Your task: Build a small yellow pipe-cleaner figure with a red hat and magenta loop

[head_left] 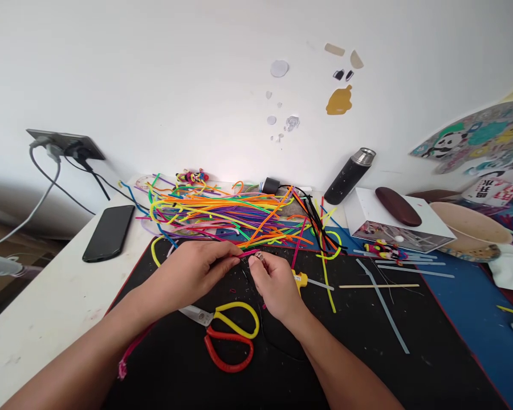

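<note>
Hands: left hand [192, 272] and right hand [277, 285] pinch a pink pipe cleaner [248, 252] between them, centre frame.
Handling: looks light, fuzzy and bendy; best gripped close to the bend.

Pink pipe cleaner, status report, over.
Left hand and right hand both pinching pink pipe cleaner over black mat. Scissors between forearms. Pipe cleaner pile behind, apart.

Pink pipe cleaner [248, 253] — thin, fuzzy — runs level, pinched either side; over the black mat [410, 364].
</note>
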The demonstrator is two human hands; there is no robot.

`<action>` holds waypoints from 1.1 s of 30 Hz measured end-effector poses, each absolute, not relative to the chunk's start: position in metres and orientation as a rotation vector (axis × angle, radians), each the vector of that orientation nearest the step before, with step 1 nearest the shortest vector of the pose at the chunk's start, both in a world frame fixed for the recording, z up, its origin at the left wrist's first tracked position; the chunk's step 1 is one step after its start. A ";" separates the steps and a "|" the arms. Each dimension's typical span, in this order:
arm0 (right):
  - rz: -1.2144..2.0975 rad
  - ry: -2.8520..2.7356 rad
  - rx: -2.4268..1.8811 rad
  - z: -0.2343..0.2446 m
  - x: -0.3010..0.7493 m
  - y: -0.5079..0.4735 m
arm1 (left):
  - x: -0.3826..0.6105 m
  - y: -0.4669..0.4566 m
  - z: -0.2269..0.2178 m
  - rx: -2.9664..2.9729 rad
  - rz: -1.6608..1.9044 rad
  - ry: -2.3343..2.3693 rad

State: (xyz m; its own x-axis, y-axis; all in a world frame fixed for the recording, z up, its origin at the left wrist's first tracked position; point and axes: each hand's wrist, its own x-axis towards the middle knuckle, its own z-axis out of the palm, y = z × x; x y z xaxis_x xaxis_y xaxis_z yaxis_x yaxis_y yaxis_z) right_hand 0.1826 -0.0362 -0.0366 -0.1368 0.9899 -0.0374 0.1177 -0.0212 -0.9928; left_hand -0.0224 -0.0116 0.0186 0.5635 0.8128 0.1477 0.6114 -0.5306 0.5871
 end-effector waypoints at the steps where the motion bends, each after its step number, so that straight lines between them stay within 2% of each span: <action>1: 1.282 -1.383 -1.252 -0.037 0.182 -0.036 | -0.022 -0.012 0.018 2.324 0.563 1.145; 21: 1.267 -1.428 -1.254 -0.040 0.181 -0.036 | -0.020 -0.011 0.021 2.255 0.525 1.150; 27: 1.334 -1.352 -1.203 -0.048 0.184 -0.033 | -0.019 -0.011 0.030 1.929 0.470 1.109; 33: 1.238 -1.487 -1.218 -0.037 0.184 -0.036 | -0.025 -0.008 0.030 1.417 0.447 0.980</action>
